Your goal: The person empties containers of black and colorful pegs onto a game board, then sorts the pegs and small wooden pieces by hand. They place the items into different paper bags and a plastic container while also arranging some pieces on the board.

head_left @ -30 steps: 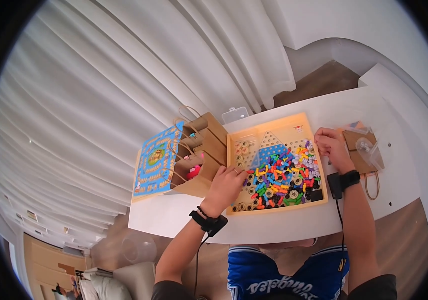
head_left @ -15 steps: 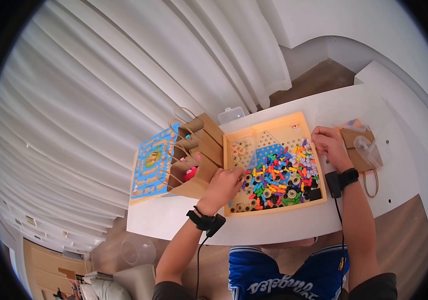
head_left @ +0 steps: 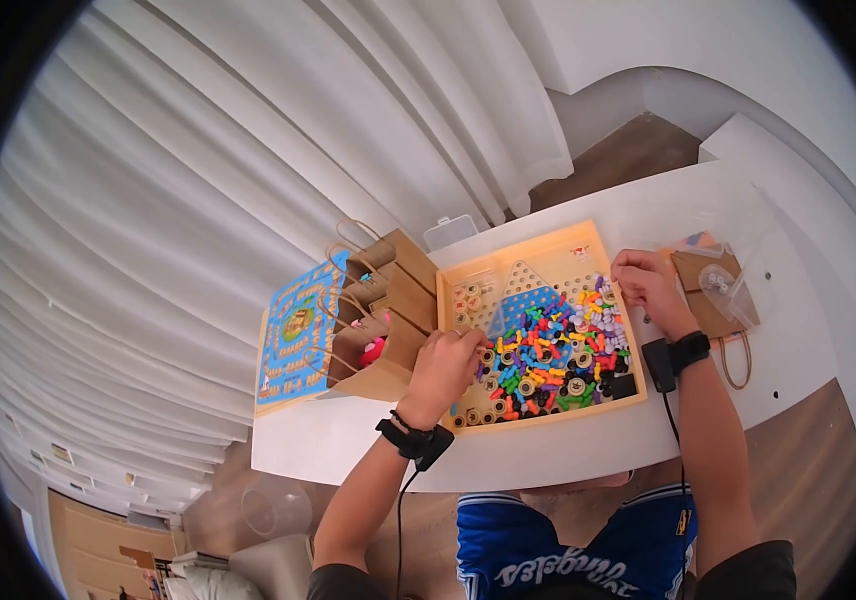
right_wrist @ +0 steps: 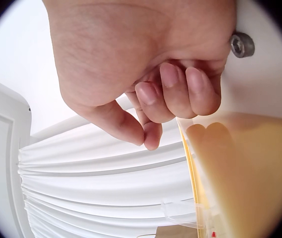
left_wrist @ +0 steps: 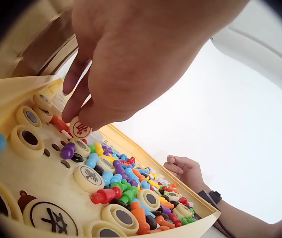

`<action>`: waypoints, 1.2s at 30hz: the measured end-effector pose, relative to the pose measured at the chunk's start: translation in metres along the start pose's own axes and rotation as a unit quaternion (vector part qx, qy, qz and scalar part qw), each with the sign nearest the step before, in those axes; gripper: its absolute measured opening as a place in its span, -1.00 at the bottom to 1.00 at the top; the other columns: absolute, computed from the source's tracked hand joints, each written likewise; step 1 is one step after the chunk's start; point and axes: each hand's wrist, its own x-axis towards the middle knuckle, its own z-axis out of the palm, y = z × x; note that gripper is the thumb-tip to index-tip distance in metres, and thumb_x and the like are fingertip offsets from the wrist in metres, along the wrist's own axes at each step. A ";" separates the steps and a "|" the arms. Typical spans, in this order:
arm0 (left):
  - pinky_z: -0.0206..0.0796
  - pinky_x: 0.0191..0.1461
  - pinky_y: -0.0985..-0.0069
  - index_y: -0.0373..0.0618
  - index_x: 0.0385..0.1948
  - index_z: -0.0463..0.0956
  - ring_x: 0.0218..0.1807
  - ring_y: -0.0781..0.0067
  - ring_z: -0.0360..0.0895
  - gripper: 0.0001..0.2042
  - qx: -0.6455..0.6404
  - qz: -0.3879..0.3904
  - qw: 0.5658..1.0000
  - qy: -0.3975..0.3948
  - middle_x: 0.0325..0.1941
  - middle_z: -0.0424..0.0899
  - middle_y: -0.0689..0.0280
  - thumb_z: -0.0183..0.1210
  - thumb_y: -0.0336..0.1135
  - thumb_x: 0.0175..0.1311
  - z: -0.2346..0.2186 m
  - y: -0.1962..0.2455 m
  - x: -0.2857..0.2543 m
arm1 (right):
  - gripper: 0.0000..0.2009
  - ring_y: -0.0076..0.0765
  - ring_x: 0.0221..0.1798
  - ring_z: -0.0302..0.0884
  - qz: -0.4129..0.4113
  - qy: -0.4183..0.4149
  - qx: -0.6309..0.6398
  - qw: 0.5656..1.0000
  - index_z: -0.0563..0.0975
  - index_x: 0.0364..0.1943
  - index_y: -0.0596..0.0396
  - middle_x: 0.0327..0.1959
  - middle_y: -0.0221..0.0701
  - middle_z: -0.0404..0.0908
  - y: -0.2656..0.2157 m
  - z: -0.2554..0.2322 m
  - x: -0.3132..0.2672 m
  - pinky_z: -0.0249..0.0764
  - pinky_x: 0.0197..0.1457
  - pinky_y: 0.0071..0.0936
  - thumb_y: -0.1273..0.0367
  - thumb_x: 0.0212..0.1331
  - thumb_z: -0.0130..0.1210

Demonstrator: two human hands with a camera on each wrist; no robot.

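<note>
A yellow tray (head_left: 548,416) holds a heap of coloured pegs (left_wrist: 126,191) mixed with round Chinese chess pieces (left_wrist: 89,178). At its left side my left hand (head_left: 451,362) pinches a chess piece with a red character (left_wrist: 80,129) between thumb and fingertips, face toward the left wrist camera. Beneath it lie a purple peg (left_wrist: 68,150) and several upturned pieces. My right hand (head_left: 651,287) is beside the tray's right wall, fingers curled toward the palm and the thumb tip against the index finger (right_wrist: 152,139). Nothing shows between them.
Brown paper bags (head_left: 414,315) with pink items inside stand against the tray's left, beside a blue game board (head_left: 300,320). A clear plastic box (head_left: 451,231) sits behind. On the right lie a folded paper bag (head_left: 696,275) and clear containers (head_left: 731,290).
The head view has shifted, so the tray and bags appear slightly further left. My left hand stays by the tray's left side, its fingers shifting slightly. My right hand keeps its place and pose.
</note>
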 end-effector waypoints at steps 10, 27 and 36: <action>0.53 -0.03 0.09 -0.17 -0.14 0.58 -0.12 -0.07 0.66 -0.82 0.048 0.020 0.997 -0.053 -0.19 0.68 0.13 0.28 -0.46 0.24 0.001 0.008 0.000 | -0.87 -0.79 -0.60 0.06 0.009 0.003 0.000 1.000 0.55 -0.37 0.10 -0.61 -0.69 0.28 0.000 0.001 0.000 -0.06 -0.52 -0.65 0.39 0.34 0.15; 0.55 -0.17 0.29 -0.26 -0.21 0.72 -0.33 0.09 0.73 -0.85 -0.134 -0.030 0.989 -0.059 -0.30 0.78 0.04 0.17 -0.51 0.29 -0.007 -0.007 0.005 | -0.88 -0.82 -0.60 0.06 0.013 -0.006 -0.015 1.000 0.54 -0.33 0.08 -0.59 -0.69 0.30 0.005 -0.001 0.003 -0.07 -0.54 -0.69 0.39 0.39 0.11; 0.55 -0.08 0.23 -0.24 -0.17 0.65 -0.19 0.03 0.72 -0.85 -0.024 0.001 0.999 -0.042 -0.22 0.76 0.09 0.20 -0.52 0.26 -0.007 -0.010 -0.011 | -0.90 -0.81 -0.59 0.07 0.012 -0.008 -0.019 1.000 0.55 -0.34 0.09 -0.57 -0.68 0.33 0.005 -0.001 0.003 -0.06 -0.53 -0.68 0.41 0.36 0.12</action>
